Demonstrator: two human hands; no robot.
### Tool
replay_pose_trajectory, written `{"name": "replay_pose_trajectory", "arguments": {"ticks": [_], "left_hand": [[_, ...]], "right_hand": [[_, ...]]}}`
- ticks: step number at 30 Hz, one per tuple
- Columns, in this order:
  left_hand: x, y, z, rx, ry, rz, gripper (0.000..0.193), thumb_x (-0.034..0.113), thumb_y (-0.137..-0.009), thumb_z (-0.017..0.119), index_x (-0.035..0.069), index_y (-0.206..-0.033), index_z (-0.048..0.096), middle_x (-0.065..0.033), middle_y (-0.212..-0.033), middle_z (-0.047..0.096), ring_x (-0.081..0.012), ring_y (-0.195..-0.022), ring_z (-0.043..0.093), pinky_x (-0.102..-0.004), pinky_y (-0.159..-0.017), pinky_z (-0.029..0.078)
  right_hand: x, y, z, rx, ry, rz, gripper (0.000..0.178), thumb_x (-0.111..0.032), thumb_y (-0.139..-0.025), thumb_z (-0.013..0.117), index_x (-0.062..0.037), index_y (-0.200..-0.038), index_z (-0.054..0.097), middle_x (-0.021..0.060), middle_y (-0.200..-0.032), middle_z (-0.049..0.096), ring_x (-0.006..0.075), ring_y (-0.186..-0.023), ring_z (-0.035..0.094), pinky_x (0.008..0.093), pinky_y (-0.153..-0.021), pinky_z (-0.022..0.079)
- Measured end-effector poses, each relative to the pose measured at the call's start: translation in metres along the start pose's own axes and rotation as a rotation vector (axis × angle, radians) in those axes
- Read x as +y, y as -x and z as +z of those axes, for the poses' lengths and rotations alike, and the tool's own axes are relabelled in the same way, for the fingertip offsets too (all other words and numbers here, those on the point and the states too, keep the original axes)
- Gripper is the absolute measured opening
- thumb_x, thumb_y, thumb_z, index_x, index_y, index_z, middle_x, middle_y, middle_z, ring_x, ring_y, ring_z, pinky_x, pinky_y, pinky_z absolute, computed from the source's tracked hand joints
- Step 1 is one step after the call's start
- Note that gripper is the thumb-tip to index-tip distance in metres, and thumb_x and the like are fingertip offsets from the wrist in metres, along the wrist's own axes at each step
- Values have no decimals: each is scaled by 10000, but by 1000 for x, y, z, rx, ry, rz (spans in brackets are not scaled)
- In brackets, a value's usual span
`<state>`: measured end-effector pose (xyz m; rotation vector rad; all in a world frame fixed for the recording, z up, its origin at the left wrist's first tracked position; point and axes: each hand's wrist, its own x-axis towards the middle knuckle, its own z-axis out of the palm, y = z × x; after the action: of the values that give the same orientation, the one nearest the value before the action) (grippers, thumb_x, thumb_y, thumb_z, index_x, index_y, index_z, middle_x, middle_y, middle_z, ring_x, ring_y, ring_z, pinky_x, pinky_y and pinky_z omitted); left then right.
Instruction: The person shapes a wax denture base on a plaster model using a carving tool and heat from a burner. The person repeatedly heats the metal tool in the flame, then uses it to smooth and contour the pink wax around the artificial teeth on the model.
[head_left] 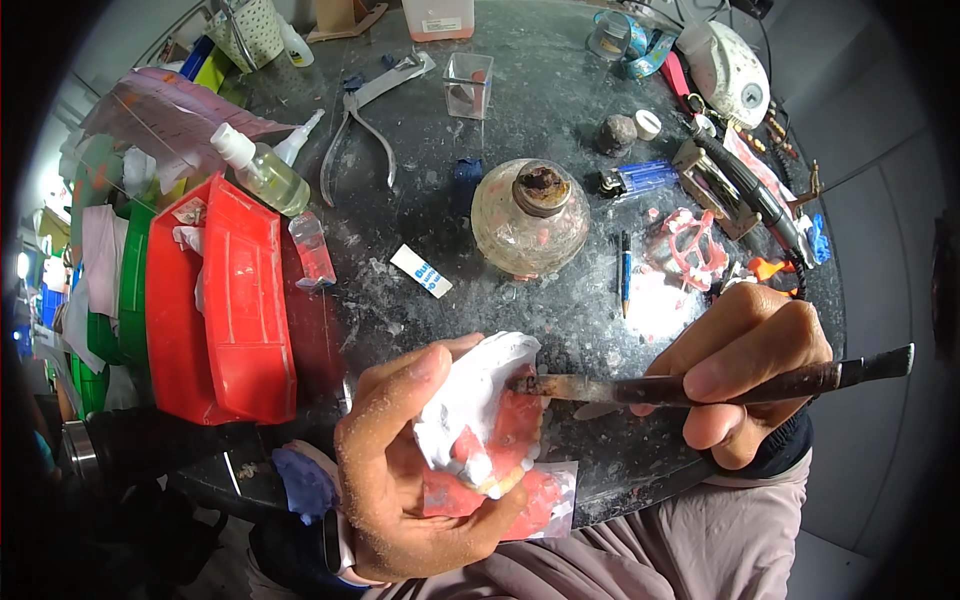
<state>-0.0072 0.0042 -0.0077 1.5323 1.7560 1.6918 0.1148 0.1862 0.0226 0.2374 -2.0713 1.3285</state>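
My left hand (385, 470) is wrapped round a white plaster dental cast (465, 385), just above the near edge of the bench. Pink wax (515, 420) covers part of the cast, with pale teeth along its lower rim. A wax knife (590, 388) lies level in my right hand (760, 365), gripped between thumb and fingers. Its darkened blade end meets the wax on the cast. Below the cast shows a pink wax sheet (550, 500) in clear film, partly covered by my left fingers.
Beyond my hands stands a round glass spirit lamp (530, 230). A red bin (250, 310) and spray bottle (265, 175) are at left, with pliers (350, 125) farther back. A pencil (626, 275), blue lighter (640, 178) and pink wax framework (690, 250) lie at right.
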Motion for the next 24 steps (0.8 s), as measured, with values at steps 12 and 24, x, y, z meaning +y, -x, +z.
{"name": "replay_pose_trajectory", "arguments": {"ticks": [12,24], "left_hand": [[2,0,3,53,16,6,794,47,-555,595,-22,-1232,187,-234,-1084,415,-296,-1003,478,-388,-853,418],[3,-3,3,46,-5,21,778,16,-551,536,-51,-1230,163,-256,-1081,419,-293,-983,499,-366,-841,426]], "right_hand": [[-1,0,-5,19,-14,16,287,-238,-749,661,-17,-818,492,131,-645,541,179,-523,604,241,-455,504],[-4,-3,-8,33,-63,96,237,-218,-749,658,-32,-744,512,98,-648,491,178,-531,596,259,-475,535]]}}
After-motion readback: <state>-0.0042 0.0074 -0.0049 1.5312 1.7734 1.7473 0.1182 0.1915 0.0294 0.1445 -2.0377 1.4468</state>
